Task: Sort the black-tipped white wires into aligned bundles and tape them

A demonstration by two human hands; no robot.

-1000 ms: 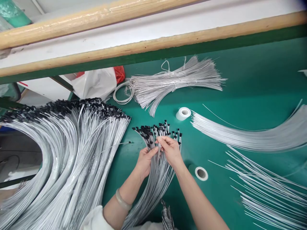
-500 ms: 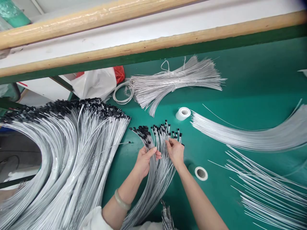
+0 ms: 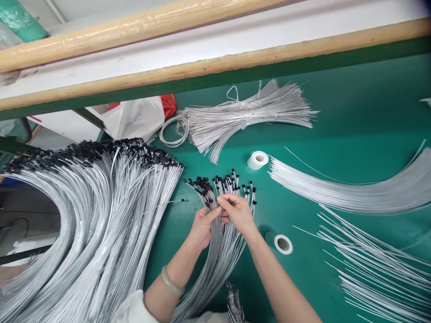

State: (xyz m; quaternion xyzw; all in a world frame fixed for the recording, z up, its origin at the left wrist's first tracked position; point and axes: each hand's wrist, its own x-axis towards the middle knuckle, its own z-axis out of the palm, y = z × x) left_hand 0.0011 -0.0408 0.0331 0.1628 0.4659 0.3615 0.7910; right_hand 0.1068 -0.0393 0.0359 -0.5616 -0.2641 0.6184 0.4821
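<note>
A bundle of thin grey cables [image 3: 215, 264] with small black connectors at the far ends lies on the green table in front of me. My left hand [image 3: 204, 224] is closed around the left part of this bundle, just below its connectors. My right hand [image 3: 238, 214] is pinched close to the left thumb, over the middle of the bundle; its fingertips appear to grip one or a few cables, though the exact number is hidden. Connectors on the right part of the bundle [image 3: 232, 179] stand spread apart beyond my right hand.
A large heap of similar cables [image 3: 111, 215] fills the left side. Two white rolls [image 3: 255, 160] stand on the green table [image 3: 303, 278]. Loose cables [image 3: 370, 193] spread at the right, and a tied bundle [image 3: 249, 112] lies behind. A wood-edged shelf [image 3: 202, 69] crosses above.
My right hand has moved left from the right side of the bundle to beside my left thumb. My left hand keeps its hold in nearly the same place.
</note>
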